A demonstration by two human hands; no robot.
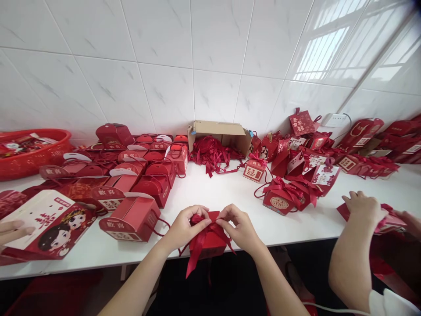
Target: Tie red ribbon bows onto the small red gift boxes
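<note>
Centrally, a small red cardboard gift box (213, 245) sits at the very front edge of the white tabletop (230, 193); whether it overhangs cannot be told. A red satin ribbon (196, 252) crosses its top, with loose tails hanging down past the table edge. Over the box the left hand (184, 226) and the right hand (241, 228) meet, each pinched closed on the red satin ribbon at what looks like a half-formed knot, fingertips almost touching. Just left of the box stands a row of red handled boxes (133, 217), with more ranked behind it toward the wall. Further back lies an open brown cardboard carton (219, 131) spilling spare ribbon, and a red plastic basket (33, 153) sits far left. To the right are ribbon-tied red boxes (283, 199), and a co-worker's hand (363, 206) rests on another red piece, well apart. Risk, as judged: the box's edge position means an uneven pull on the ribbon could drag or tip it off the table. A slack pinch could let the smooth satin slide and loosen the knot. Too hard a pull could buckle the thin card lid. The dangling tails could snag under the wrists.
</note>
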